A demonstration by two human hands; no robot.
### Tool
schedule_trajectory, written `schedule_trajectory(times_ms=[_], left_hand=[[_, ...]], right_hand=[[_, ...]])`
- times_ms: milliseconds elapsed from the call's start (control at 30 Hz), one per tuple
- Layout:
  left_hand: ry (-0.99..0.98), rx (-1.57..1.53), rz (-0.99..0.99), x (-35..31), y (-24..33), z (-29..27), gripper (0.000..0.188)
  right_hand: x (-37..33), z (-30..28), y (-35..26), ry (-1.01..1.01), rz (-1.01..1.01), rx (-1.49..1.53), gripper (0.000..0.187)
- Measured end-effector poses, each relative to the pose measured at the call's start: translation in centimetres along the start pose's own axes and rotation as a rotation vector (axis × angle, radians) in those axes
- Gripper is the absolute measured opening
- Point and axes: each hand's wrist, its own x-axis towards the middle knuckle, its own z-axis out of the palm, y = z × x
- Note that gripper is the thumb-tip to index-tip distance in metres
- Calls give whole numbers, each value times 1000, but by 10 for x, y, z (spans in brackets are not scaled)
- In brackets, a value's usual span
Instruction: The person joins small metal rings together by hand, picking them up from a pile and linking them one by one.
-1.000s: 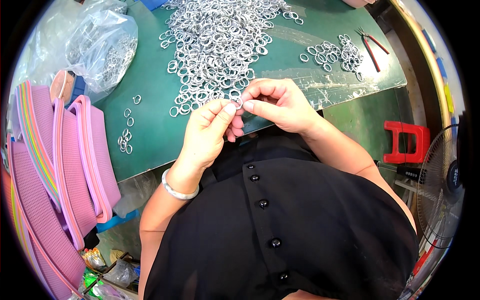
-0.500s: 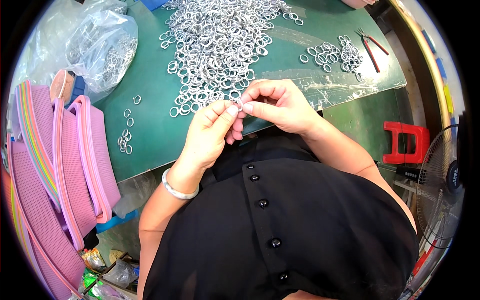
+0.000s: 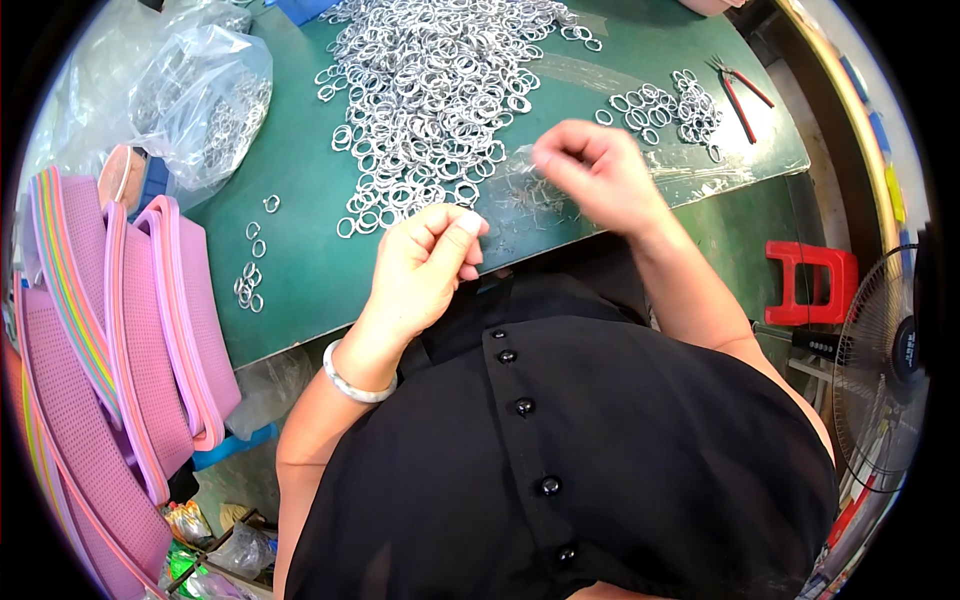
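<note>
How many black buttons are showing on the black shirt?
5 black buttons, in a line along the black shirt: two close together nearest the green table, one midway, two toward the picture's bottom edge. More may be out of view.

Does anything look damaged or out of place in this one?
Only the green table stands out: near its front edge, around the right hand, pale, scuffed-looking streaks break up the surface, possibly wear or old tape. The ring pile is loose, but nothing looks clearly spilled.
</note>
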Motion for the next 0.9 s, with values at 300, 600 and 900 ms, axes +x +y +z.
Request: schedule_trajectory(times_ms=[300, 600, 900], left_hand=[[116, 144, 46, 1, -1, -17, 13], [121, 127, 28, 3, -3, -16, 11], [96, 75, 27, 6, -3, -11, 11]], right_hand=[[10, -62, 17, 336, -191, -1149, 12], [24, 12, 13, 63, -391, -817, 22], [22, 18, 15, 17, -385, -493, 8]])
